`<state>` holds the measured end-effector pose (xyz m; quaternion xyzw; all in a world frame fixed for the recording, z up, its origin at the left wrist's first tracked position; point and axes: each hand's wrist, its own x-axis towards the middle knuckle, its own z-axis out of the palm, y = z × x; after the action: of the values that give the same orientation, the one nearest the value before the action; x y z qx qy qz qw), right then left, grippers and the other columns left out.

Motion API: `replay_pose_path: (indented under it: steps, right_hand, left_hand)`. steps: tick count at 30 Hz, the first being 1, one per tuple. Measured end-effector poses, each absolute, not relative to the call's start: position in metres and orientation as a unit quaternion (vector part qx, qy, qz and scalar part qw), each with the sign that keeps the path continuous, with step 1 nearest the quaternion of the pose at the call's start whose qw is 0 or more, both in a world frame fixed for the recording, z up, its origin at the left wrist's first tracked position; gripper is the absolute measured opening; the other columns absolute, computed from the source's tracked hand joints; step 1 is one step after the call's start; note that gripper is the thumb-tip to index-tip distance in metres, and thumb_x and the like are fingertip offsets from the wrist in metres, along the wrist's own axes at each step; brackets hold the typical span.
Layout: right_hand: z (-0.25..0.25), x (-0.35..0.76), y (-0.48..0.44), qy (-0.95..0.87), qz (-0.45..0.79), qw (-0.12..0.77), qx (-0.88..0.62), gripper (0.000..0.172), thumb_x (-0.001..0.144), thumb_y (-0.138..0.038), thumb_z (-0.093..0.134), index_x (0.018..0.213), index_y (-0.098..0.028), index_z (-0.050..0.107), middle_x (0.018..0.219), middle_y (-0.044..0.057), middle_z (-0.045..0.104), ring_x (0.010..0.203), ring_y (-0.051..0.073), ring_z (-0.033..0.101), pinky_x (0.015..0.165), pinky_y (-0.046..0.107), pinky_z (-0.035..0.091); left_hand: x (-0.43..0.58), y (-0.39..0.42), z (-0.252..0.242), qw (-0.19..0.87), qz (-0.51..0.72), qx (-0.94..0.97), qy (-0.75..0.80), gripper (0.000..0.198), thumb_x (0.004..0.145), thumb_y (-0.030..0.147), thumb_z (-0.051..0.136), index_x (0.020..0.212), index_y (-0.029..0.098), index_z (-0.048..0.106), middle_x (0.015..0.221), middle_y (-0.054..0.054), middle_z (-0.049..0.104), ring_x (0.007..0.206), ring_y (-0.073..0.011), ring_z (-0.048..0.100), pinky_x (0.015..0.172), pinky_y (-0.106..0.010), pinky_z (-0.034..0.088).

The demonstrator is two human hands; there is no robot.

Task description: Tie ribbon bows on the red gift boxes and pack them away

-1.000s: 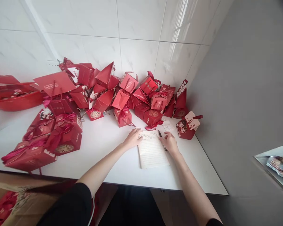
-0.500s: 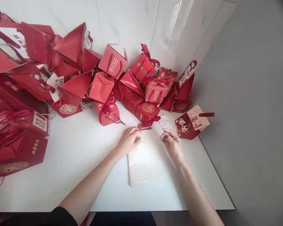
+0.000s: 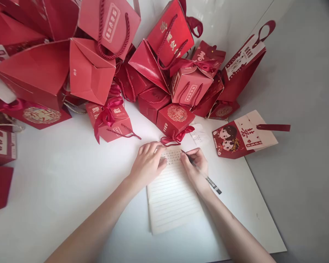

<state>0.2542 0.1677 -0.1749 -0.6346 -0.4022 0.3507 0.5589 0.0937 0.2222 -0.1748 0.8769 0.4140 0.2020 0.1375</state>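
A lined notepad [image 3: 172, 195] lies on the white table [image 3: 57, 190], with a few written rows at its top. My left hand [image 3: 147, 164] rests flat on the pad's upper left corner, fingers stretched out. My right hand [image 3: 196, 166] is closed round a black pen [image 3: 205, 177], whose tip touches the pad's top lines. Just beyond the pad sits a small red gift box with a gold emblem and ribbon [image 3: 174, 118].
Several red gift bags and boxes [image 3: 93, 69] are heaped along the tiled wall at the back and left. A flat red bag with a cartoon couple [image 3: 242, 137] lies to the right. A small paper slip [image 3: 199, 135] lies behind the pad. The table's right edge [image 3: 263, 197] meets grey floor.
The view has moved closer and lower over the pad. My right hand picked the pen up off the table and brought its tip onto the pad's top lines. My left hand stays on the pad.
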Motion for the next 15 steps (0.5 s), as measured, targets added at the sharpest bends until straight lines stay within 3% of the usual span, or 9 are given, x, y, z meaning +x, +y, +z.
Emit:
replay_pose_path:
  steps: [3, 9, 15]
  right_hand:
    - [-0.1743, 0.2546, 0.1657, -0.407, 0.331, 0.522, -0.673, 0.029, 0.074, -0.043, 0.065, 0.071, -0.021, 0.047, 0.061, -0.002, 0.059, 0.057, 0.012, 0.054, 0.055, 0.024, 0.042]
    - [-0.1701, 0.2539, 0.165, -0.446, 0.316, 0.485, -0.683, 0.037, 0.079, -0.038, 0.057, 0.055, -0.022, 0.034, 0.045, -0.007, 0.04, 0.044, 0.008, 0.034, 0.046, 0.022, 0.03]
    - [-0.1694, 0.2529, 0.1655, -0.456, 0.301, 0.457, -0.702, 0.037, 0.077, -0.032, 0.054, 0.052, -0.022, 0.03, 0.045, -0.008, 0.034, 0.045, 0.007, 0.029, 0.046, 0.022, 0.027]
  left_hand:
    - [0.0938, 0.2222, -0.1745, 0.135, 0.202, 0.879, 0.411, 0.026, 0.084, 0.025, 0.049, 0.109, 0.02, 0.054, 0.116, -0.008, 0.056, 0.112, -0.0243, 0.049, 0.094, -0.04, 0.035]
    - [0.0944, 0.2211, -0.1747, 0.125, 0.206, 0.878, 0.413, 0.026, 0.084, 0.023, 0.05, 0.109, 0.019, 0.054, 0.116, -0.008, 0.056, 0.11, -0.0244, 0.049, 0.094, -0.039, 0.036]
    - [0.0943, 0.2204, -0.1741, 0.132, 0.204, 0.876, 0.417, 0.026, 0.083, 0.023, 0.05, 0.109, 0.02, 0.054, 0.117, -0.008, 0.056, 0.111, -0.0246, 0.049, 0.095, -0.039, 0.035]
